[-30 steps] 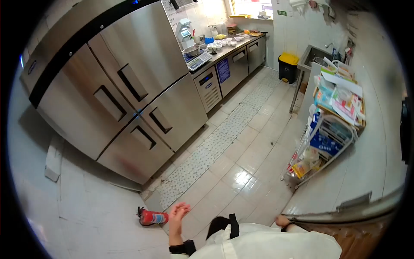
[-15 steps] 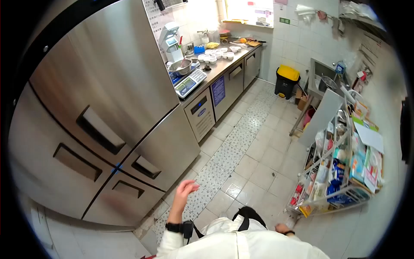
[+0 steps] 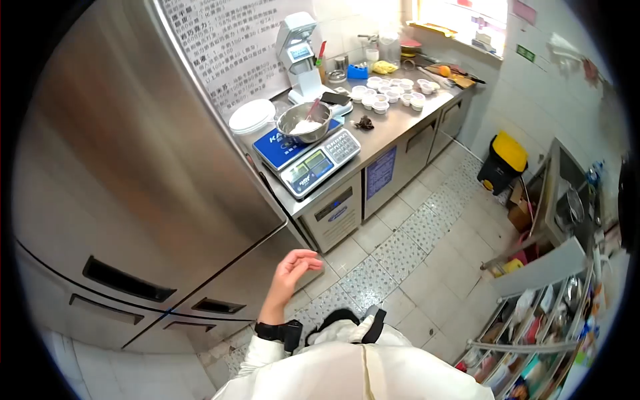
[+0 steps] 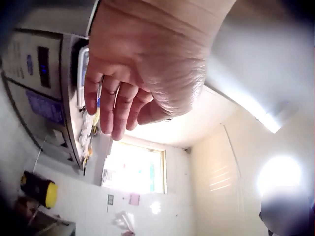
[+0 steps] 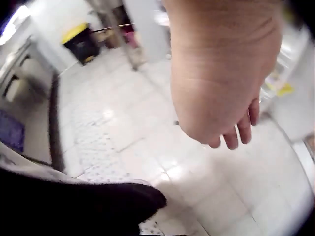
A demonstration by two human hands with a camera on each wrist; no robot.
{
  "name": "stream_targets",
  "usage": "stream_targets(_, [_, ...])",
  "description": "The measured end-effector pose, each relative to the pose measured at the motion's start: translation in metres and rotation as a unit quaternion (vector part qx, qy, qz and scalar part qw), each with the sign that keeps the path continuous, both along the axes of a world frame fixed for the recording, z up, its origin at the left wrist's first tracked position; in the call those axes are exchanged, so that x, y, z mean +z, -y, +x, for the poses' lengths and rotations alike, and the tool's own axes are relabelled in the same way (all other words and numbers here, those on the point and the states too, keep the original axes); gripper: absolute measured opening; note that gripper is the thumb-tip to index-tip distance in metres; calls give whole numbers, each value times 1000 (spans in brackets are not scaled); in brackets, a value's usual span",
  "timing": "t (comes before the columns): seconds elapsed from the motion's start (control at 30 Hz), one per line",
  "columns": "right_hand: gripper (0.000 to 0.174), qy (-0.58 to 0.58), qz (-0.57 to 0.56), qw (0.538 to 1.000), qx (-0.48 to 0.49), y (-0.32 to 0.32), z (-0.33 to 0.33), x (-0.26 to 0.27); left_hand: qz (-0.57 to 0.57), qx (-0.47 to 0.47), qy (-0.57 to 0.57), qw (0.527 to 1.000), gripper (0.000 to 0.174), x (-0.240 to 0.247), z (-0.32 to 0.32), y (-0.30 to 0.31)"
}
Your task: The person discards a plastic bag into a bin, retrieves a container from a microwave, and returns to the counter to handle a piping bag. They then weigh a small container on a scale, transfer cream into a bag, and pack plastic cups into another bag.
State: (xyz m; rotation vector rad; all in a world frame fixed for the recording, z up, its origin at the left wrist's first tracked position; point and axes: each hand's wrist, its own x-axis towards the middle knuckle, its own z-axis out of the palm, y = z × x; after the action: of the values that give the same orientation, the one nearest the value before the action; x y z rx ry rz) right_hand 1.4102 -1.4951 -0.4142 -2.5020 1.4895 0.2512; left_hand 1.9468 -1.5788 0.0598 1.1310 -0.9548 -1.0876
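Observation:
The left hand (image 3: 293,272) is raised in front of the body, beside the fridge's lower door, holding nothing; in the left wrist view the hand (image 4: 142,69) has its fingers loosely extended. Out of the head view, the right hand (image 5: 224,83) hangs over the tiled floor in the right wrist view, fingers relaxed, with nothing seen in it. Ahead on the steel counter, a metal bowl (image 3: 305,123) with white contents stands on a blue-topped digital scale (image 3: 313,167). A white lidded tub (image 3: 252,117) is beside it.
A large steel fridge (image 3: 153,147) fills the left. Several small white cups (image 3: 380,99) stand farther along the counter. A black bin with a yellow lid (image 3: 509,153), a metal sink (image 3: 560,180) and a loaded shelf rack (image 3: 527,347) are on the right.
The person has moved forward, so the counter, scale and bowl appear nearer and larger. The right hand, earlier low at the right near the door frame, has left the head view. The left hand stays raised.

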Motion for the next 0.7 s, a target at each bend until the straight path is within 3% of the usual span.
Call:
stream_targets(0.03, [32, 43, 199, 951, -232, 92, -6, 14, 8, 14, 16, 1000, 24, 2, 6, 11])
stream_targets(0.07, [28, 48, 157, 977, -132, 169, 11, 69, 21, 31, 24, 999, 24, 1, 8, 21])
stream_targets(0.1, [28, 87, 151, 945, -276, 242, 48, 127, 24, 32, 26, 999, 25, 1, 9, 32])
stream_targets(0.13, [30, 131, 53, 959, -244, 316, 56, 115, 36, 34, 14, 999, 24, -5, 10, 44])
stream_targets(0.17, [29, 298, 72, 932, -196, 388, 69, 136, 48, 23, 26, 998, 24, -15, 11, 57])
stream_targets(0.2, [23, 530, 97, 803, -255, 437, 103, 159, 58, 9, 43, 997, 23, -26, 14, 71])
stream_targets(0.23, [20, 497, 94, 828, -241, 475, 141, 225, 75, 8, 52, 996, 22, -32, 13, 86])
stream_targets(0.27, [23, 524, 61, 826, -199, 510, 168, 248, 99, 0, 78, 992, 22, -42, 15, 101])
stream_targets(0.33, [25, 600, 60, 778, -176, 544, 230, 297, 120, -23, 95, 988, 24, -60, 21, 135])
stream_targets(0.43, [25, 591, 167, 772, -166, 556, 304, 334, 197, -39, 86, 976, 29, -75, 33, 183])
stream_targets(0.47, [25, 584, 175, 775, -166, 563, 317, 332, 205, -34, 78, 975, 29, -78, 36, 191])
stream_targets(0.53, [26, 534, 226, 810, -84, 590, 341, 332, 205, -18, 136, 969, 32, -82, 46, 221])
stream_targets(0.6, [26, 510, 227, 827, -70, 618, 356, 333, 216, 23, 226, 950, 35, -78, 57, 248])
stream_targets(0.7, [26, 508, 229, 830, -21, 656, 373, 335, 134, 25, 276, 951, 45, -84, 71, 295])
